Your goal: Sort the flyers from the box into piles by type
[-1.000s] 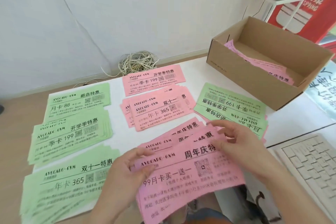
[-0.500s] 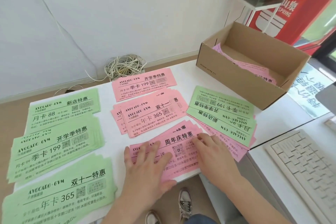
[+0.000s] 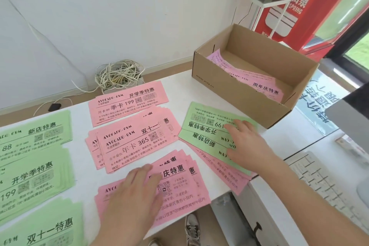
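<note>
My left hand [image 3: 135,191] lies flat on a pile of pink flyers [image 3: 179,181] at the table's front edge. My right hand [image 3: 245,144] rests with spread fingers on a mixed stack of green flyers [image 3: 201,128] lying upside down over pink ones. Two more pink piles [image 3: 127,102] [image 3: 131,142] lie behind the front pile. Green piles [image 3: 36,136] [image 3: 34,179] [image 3: 46,229] fill the left side. The open cardboard box [image 3: 239,94] at the back right holds several pink flyers [image 3: 257,84].
A coil of white cable [image 3: 117,75] sits by the wall behind the table. A white keyboard [image 3: 329,183] lies on the lower desk to the right. A red sign [image 3: 295,4] stands behind the box. A shoe [image 3: 192,229] shows below the table edge.
The pink flyers that both hands held up were laid on the front pink pile. My right hand then moved right onto the mixed green stack; my left hand stays pressing the pink pile.
</note>
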The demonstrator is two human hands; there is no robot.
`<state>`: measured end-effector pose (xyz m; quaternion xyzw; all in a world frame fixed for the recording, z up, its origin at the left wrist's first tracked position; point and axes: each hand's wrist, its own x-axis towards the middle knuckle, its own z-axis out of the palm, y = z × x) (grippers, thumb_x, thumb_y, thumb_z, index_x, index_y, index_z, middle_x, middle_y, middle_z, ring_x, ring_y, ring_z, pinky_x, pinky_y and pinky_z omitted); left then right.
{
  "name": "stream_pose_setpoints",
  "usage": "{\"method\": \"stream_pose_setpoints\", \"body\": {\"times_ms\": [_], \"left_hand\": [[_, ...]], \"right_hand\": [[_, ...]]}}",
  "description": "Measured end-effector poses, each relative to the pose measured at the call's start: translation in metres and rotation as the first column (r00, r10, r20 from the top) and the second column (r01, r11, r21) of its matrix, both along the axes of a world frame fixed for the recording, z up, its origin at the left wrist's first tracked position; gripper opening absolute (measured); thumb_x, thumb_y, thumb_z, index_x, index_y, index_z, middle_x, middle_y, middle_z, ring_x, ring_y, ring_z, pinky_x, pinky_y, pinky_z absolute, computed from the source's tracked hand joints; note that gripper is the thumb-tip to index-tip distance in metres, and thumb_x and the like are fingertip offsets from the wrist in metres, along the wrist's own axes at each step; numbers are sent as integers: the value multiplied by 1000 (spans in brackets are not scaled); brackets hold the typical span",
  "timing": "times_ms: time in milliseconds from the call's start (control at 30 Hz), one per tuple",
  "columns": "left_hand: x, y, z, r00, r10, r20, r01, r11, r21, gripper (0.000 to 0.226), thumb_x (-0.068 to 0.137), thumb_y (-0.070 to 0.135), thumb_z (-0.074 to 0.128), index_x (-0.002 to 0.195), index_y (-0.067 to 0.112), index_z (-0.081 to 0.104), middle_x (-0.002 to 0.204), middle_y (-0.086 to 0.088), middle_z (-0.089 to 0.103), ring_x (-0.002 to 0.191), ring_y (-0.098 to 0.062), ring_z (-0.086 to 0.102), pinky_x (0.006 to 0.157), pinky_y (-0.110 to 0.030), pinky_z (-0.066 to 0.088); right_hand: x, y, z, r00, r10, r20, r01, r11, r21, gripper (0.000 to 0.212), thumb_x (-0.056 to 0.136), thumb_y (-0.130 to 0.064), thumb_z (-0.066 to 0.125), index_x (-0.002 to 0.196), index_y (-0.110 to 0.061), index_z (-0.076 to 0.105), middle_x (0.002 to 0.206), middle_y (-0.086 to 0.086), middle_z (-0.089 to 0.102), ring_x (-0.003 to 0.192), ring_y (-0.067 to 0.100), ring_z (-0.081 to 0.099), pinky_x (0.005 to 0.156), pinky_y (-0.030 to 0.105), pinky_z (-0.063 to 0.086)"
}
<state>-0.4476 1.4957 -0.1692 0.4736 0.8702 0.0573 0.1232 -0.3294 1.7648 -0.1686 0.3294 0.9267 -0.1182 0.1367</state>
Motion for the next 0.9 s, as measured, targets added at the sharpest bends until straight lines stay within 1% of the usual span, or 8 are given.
{"method": "stream_pose_setpoints", "body": {"times_ms": [100,167,333,467,567,700,833,900], "left_hand": [[2,62,11,989,-146,-31,147,989,33,35,88,23,60,123,22,56,142,-2,44,131,-23,42,98,-40,45],[4,107,0,962,-259,-84,261,965,17,38,98,19,43,135,21,44,153,-1,26,141,-19,22,107,-36,33],[17,177,-18,903,-420,-93,408,905,-122,42,93,20,49,133,13,41,146,-11,33,127,-30,33,96,-44,43],[16,189,-11,878,-462,-125,434,879,-197,41,93,23,50,131,11,41,135,-12,41,116,-31,40,82,-40,46],[12,194,-8,840,-525,-139,480,837,-262,40,93,26,48,128,8,42,132,-13,43,111,-31,44,80,-40,46],[13,194,-14,813,-549,-195,488,824,-287,41,87,25,55,124,7,48,128,-18,50,104,-32,53,79,-39,48],[10,189,-21,781,-584,-221,538,809,-235,46,47,8,80,90,8,65,90,-15,69,61,-24,62,50,-29,52],[9,189,-24,810,-549,-206,520,835,-178,45,56,11,77,99,11,63,98,-10,68,70,-23,63,55,-30,53]], "right_hand": [[5,14,-7,993,40,108,-42,999,19,68,85,-21,54,144,-21,20,156,11,14,142,33,17,105,50,38],[5,17,-10,984,103,147,-121,985,120,68,85,-13,55,143,-16,19,154,16,20,136,35,29,100,48,44],[6,26,-11,958,240,158,-273,934,233,68,85,-17,58,143,-13,22,148,17,32,122,31,47,93,39,47],[18,52,-4,960,276,38,-278,956,89,66,82,-18,52,144,-21,30,149,-4,39,119,20,48,101,31,42],[31,54,1,957,285,53,-283,958,-37,75,83,-31,57,149,-20,22,156,-1,26,133,20,34,111,30,32],[32,36,-5,946,299,128,-308,949,61,70,88,-23,53,148,-14,18,156,13,21,133,29,33,107,37,38],[30,31,-11,951,299,75,-307,935,178,61,90,-19,53,145,-12,27,147,20,37,122,34,48,91,43,48],[34,35,-11,944,327,42,-328,922,204,48,91,-20,52,137,-15,38,140,10,49,114,29,55,88,39,47]]}}
